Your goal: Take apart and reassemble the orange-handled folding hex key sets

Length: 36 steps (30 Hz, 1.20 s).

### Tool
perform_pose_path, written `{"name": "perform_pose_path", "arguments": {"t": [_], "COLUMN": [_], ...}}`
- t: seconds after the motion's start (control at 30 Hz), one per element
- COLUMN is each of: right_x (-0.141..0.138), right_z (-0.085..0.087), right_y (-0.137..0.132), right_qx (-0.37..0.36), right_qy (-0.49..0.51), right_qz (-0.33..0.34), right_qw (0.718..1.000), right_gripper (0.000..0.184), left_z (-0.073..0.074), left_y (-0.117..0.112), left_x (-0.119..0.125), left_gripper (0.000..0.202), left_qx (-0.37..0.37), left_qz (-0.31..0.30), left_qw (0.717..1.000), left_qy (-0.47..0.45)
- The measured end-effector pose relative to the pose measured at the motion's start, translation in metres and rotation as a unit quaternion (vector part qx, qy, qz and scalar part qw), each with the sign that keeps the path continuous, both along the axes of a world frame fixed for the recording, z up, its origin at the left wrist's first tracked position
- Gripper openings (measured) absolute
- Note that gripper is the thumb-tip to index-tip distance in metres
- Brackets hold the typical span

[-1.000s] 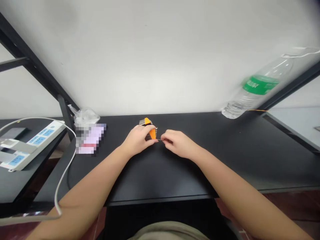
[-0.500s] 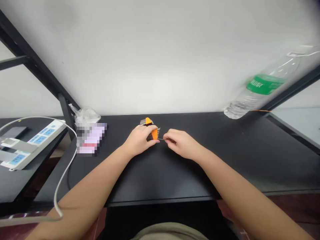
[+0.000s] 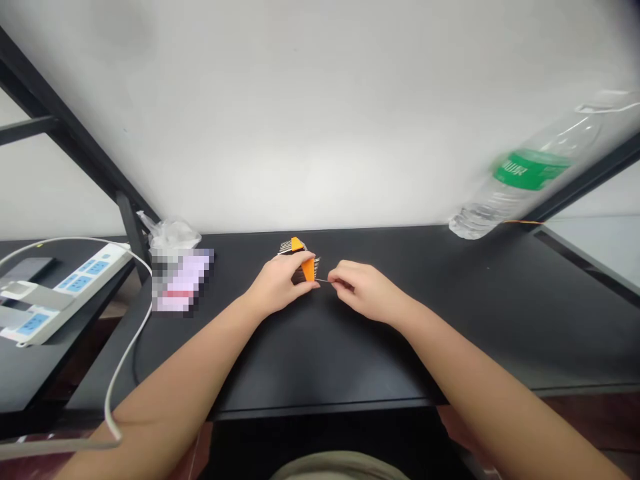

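My left hand (image 3: 280, 280) is closed around an orange hex key holder (image 3: 308, 269), thumb in front and fingers behind. Short metal key ends stick out of its right side. My right hand (image 3: 363, 288) pinches the outer end of a thin metal hex key (image 3: 323, 280), whose other end meets the holder near my left thumb. Just behind my left hand lies a second orange holder (image 3: 297, 244) with several keys pointing left. My fingers hide part of the holder I grip.
The black desk (image 3: 330, 367) runs back to a white wall. A large plastic bottle (image 3: 525, 167) stands at the back right. To the left are a clear plastic bag (image 3: 175, 235), a blurred-out purple item (image 3: 185, 280), a white cable (image 3: 120, 370) and a power strip (image 3: 75, 293).
Both hands keep the same hold, with the thin key still between them. The desk and the things on it appear slightly lower as the camera tips a little.
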State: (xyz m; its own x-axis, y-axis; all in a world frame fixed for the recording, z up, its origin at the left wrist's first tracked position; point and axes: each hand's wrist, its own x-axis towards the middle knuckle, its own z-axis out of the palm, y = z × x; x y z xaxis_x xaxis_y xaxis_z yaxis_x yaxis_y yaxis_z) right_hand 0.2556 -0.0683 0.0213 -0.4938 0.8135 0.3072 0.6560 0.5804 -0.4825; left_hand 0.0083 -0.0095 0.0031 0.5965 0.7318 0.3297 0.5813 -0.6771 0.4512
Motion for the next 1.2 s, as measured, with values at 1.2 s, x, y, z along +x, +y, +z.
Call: {"name": "perform_pose_path", "arguments": {"t": [1.2], "right_x": [0.0024], "right_z": [-0.0092], "right_y": [0.0011], "right_qx": [0.054], "right_qy": [-0.065], "right_qz": [-0.01], "right_qw": [0.996], "right_gripper": [0.021], "left_z": [-0.0001], "left_y": [-0.0007], "left_x": [0.0005], "left_gripper": [0.054], "left_qx": [0.063], "left_qz": [-0.036], "left_qw": [0.997], "left_qy": [0.017]}}
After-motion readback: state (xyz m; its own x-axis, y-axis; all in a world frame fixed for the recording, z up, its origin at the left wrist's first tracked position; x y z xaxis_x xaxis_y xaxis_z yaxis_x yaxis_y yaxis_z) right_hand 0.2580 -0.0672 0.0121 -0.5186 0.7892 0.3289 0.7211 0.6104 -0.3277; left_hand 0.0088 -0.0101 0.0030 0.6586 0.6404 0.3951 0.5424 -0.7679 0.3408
